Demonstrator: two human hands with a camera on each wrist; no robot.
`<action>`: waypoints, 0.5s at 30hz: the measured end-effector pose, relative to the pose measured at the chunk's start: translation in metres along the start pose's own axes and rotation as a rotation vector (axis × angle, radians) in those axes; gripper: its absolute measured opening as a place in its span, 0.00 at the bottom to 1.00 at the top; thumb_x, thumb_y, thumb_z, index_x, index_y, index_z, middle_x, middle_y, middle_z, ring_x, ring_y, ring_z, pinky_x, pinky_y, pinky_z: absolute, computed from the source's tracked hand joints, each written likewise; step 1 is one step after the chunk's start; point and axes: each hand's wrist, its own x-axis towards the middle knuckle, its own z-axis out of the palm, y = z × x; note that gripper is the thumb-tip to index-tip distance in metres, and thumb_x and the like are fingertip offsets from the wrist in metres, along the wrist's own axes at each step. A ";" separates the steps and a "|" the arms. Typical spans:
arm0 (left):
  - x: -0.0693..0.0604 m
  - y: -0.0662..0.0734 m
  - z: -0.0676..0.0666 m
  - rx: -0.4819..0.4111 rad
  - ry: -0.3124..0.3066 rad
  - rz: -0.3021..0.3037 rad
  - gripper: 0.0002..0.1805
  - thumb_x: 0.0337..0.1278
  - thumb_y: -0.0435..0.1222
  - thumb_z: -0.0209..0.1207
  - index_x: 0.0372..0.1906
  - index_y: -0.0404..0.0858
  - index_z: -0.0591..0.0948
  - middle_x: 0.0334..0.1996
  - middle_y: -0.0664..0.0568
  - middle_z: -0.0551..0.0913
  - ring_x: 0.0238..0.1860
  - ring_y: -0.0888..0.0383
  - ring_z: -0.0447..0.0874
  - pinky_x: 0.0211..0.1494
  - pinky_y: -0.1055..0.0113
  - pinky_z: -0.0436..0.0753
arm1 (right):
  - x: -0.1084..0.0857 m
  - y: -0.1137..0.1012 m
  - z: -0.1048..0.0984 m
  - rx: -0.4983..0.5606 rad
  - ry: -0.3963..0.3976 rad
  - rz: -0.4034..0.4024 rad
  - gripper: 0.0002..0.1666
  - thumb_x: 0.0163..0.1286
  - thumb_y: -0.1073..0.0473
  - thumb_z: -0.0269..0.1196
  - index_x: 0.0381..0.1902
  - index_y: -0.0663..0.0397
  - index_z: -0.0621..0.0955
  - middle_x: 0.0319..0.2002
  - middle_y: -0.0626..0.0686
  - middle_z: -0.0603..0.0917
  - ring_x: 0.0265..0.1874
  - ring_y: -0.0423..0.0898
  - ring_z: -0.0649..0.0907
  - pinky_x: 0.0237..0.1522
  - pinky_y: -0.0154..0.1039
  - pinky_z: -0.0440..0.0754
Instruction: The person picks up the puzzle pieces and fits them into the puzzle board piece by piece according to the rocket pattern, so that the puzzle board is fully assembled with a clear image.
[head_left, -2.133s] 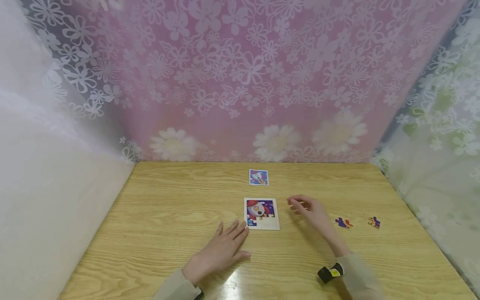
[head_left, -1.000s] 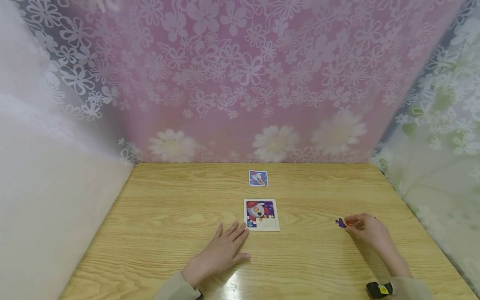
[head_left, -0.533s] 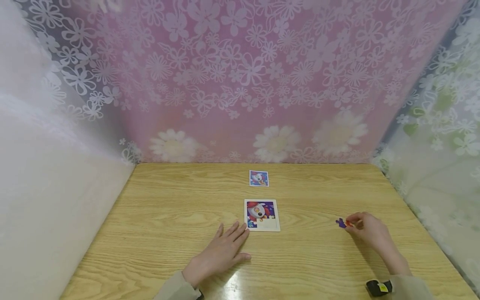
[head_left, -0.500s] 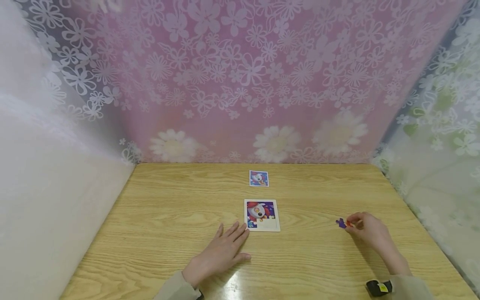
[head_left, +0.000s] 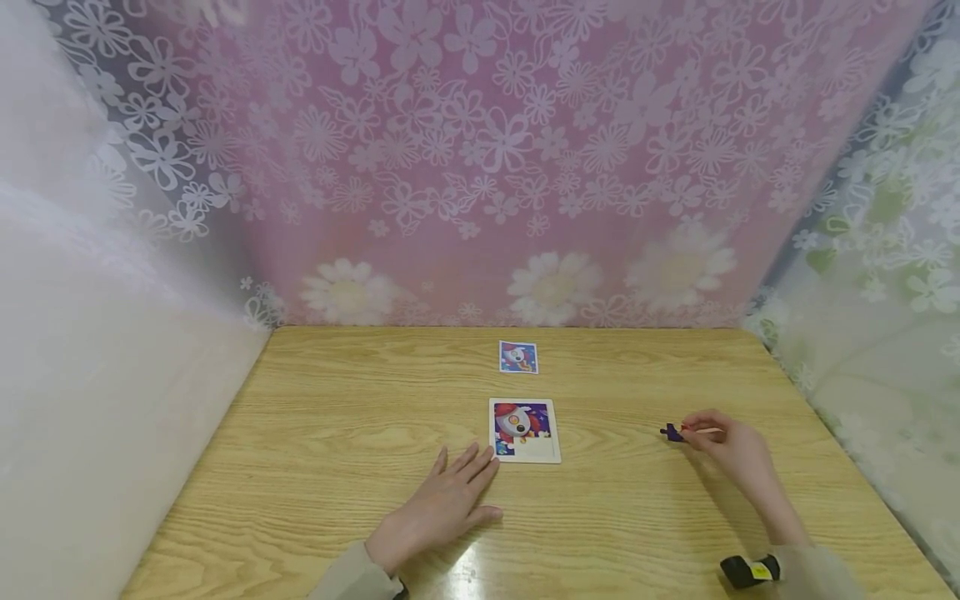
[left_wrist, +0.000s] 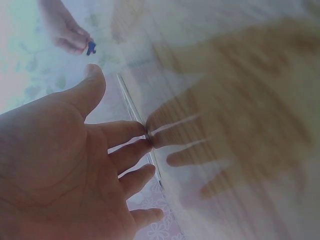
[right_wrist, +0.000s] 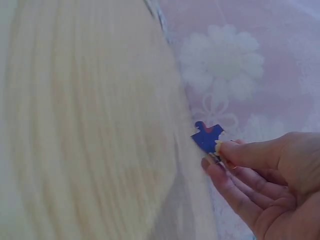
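My right hand (head_left: pixel 731 450) pinches a purple jigsaw piece (head_left: pixel 672 432) between thumb and fingers, at the right of the table. In the right wrist view this piece (right_wrist: pixel 208 138) shows blue-purple with a red patch and a knob, raised off the wood. My left hand (head_left: pixel 442 500) lies flat with fingers spread, its fingertips at the lower left corner of a white-framed jigsaw puzzle (head_left: pixel 522 421). A penguin-like picture in red, white and purple fills most of the frame; its lower right shows bare white board. The left wrist view shows the fingertips touching the frame's edge.
A small picture card (head_left: pixel 518 357) with a similar image lies behind the puzzle. The wooden table (head_left: pixel 337 400) ends at a pink flowered curtain (head_left: pixel 465 208) at the back, with pale curtains on both sides. Whatever lies under my right hand is hidden.
My right hand went from beside the puzzle to the loose pieces at right, took hold of one, and now lifts it slightly leftward. The second loose piece is no longer visible. My left hand stays put.
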 end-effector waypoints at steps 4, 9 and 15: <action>0.001 -0.001 0.001 -0.003 0.001 0.003 0.40 0.73 0.58 0.49 0.78 0.38 0.62 0.80 0.46 0.57 0.80 0.45 0.52 0.78 0.36 0.51 | 0.007 -0.009 0.003 0.121 -0.009 0.023 0.18 0.71 0.56 0.67 0.52 0.62 0.83 0.45 0.63 0.88 0.32 0.39 0.89 0.32 0.35 0.87; 0.001 -0.001 0.001 -0.004 0.000 0.007 0.40 0.73 0.58 0.49 0.78 0.38 0.62 0.79 0.46 0.57 0.80 0.45 0.52 0.78 0.36 0.51 | 0.017 -0.022 0.011 0.202 -0.019 0.017 0.19 0.72 0.56 0.66 0.54 0.64 0.82 0.46 0.64 0.87 0.33 0.40 0.90 0.36 0.37 0.88; 0.001 -0.001 0.003 0.014 0.003 0.005 0.40 0.73 0.59 0.48 0.78 0.38 0.63 0.79 0.47 0.57 0.79 0.45 0.53 0.78 0.36 0.52 | 0.027 -0.044 0.021 0.250 -0.050 0.010 0.18 0.72 0.56 0.67 0.54 0.61 0.83 0.46 0.62 0.87 0.35 0.43 0.90 0.39 0.40 0.89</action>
